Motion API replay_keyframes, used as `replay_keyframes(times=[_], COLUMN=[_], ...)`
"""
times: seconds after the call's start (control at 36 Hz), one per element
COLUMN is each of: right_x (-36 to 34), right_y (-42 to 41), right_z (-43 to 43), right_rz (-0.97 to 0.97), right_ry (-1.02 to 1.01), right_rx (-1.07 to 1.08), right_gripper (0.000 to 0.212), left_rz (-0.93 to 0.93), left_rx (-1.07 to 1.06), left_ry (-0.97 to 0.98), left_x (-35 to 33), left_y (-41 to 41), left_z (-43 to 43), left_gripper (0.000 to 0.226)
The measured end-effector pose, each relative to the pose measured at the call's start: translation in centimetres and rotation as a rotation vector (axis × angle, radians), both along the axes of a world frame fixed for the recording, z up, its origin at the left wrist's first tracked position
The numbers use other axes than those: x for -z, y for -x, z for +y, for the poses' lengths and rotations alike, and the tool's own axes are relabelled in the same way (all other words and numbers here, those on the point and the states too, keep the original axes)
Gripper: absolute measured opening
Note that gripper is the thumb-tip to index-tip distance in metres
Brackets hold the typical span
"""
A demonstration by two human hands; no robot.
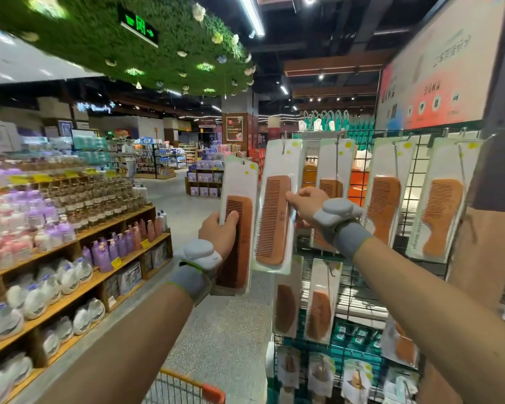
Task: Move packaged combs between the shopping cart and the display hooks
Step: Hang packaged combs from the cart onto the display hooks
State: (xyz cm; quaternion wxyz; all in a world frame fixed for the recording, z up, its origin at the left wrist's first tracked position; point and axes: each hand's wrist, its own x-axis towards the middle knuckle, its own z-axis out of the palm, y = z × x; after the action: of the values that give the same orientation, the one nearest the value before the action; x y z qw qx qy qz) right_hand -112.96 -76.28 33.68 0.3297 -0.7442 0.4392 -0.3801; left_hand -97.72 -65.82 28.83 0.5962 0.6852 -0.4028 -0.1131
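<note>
Left hand (220, 233) is gripping a dark comb (244, 246). Right hand (305, 207) is pinching a lighter comb (274, 228) at the rack's (351, 282) left edge.

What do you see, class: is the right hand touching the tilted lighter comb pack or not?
Touching. In the head view the right hand pinches the right edge of the tilted lighter comb pack between thumb and fingers.

Large retail shop, wooden shelves (105, 275) of bottled toiletries (105, 252), yellow price tags (41, 178), wire display grid (359, 287), orange shopping cart (187, 386)
</note>
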Motion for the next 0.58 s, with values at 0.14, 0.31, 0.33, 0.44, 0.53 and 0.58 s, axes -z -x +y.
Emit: replay_keyframes(times=[0.14,0.31,0.33,0.44,0.53,0.58], right_x=[-0.1,-0.3,-0.3,-0.1,0.0,0.4], right_y=[-0.1,-0.1,-0.4,-0.7,-1.0,-1.3], right_z=[-1.2,-3.2,-3.9,-5.3,-6.1,-6.6], right_rz=[-0.045,-0.04,-0.029,0.201,0.293,0.269], right_ry=[-0.035,-0.052,-0.051,-0.036,0.008,0.007], right_rx=[0.01,0.021,0.031,0.098,0.149,0.159], right_gripper=[0.032,0.025,0.029,0.045,0.046,0.038], left_rz=[0.025,0.047,0.05,0.016,0.012,0.011], left_rx=[-0.005,-0.012,-0.011,-0.012,0.008,0.023], left_ry=[0.013,0.039,0.043,0.036,0.037,0.038], left_x=[-0.1,-0.1,-0.1,-0.1,-0.2,-0.3], left_y=[0.0,0.1,0.0,0.1,0.2,0.3], left_z=[-0.8,-2.1,-2.4,-3.3,-4.0,-4.1], left_gripper=[0.021,0.022,0.023,0.02,0.019,0.018])
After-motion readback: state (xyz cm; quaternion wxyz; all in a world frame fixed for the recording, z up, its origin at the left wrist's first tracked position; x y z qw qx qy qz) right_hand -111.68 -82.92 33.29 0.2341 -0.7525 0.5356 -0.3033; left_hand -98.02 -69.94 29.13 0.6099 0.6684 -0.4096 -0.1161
